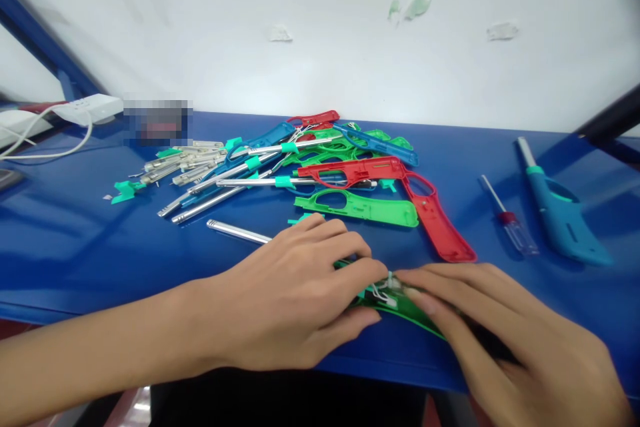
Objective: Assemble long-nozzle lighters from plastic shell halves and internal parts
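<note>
Near the table's front edge lies an open green lighter casing (423, 317) with white wires and small parts inside it. A silver metal tube (237, 232) sticks out to the left from under my left hand (320, 293), whose fingers are curled round the casing's trigger end. My right hand (500, 327) grips the handle end, with thumb and forefinger pinched at a small pale fitting (394, 282) in the casing. The palm of my right hand hides much of the handle. Behind my hands lie a green half casing (365, 208) and a red half casing (440, 227).
A pile of silver tubes (215, 187), coloured casing halves and clear fuel tanks (193, 160) spreads across the blue table (75, 247). To the right are a screwdriver (517, 233) and an assembled blue lighter (565, 220). A white power strip (93, 109) sits at the back left.
</note>
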The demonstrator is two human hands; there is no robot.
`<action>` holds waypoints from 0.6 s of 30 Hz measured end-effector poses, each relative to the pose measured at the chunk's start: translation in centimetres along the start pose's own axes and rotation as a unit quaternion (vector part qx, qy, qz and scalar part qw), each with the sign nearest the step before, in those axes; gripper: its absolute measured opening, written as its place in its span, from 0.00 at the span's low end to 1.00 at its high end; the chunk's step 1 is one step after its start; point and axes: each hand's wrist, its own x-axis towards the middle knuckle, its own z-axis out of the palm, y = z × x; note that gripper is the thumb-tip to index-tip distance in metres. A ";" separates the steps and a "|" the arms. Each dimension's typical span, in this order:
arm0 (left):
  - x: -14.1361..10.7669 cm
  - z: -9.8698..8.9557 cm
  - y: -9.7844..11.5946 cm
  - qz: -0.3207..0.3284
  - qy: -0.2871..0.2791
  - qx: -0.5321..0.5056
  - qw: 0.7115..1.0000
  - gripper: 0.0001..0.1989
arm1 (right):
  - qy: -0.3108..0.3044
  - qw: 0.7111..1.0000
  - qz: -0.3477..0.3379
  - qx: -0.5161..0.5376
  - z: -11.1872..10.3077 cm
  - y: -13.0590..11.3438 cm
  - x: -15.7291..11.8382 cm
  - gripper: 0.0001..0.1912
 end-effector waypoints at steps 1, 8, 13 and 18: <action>0.0 0.0 0.0 0.002 0.001 0.003 1.000 0.12 | -0.001 1.000 -0.003 -0.001 0.0 0.1 0.0 0.14; -0.2 0.2 0.5 0.011 0.020 0.025 0.999 0.11 | 0.009 1.000 -0.001 -0.002 -0.1 -0.1 0.1 0.12; -0.1 0.1 0.4 0.020 0.008 0.024 0.999 0.11 | 0.011 1.000 -0.008 -0.010 -0.1 -0.3 0.4 0.11; 0.1 0.1 0.4 0.022 0.008 0.026 0.999 0.11 | 0.018 1.000 0.000 -0.016 -0.1 -0.2 0.4 0.11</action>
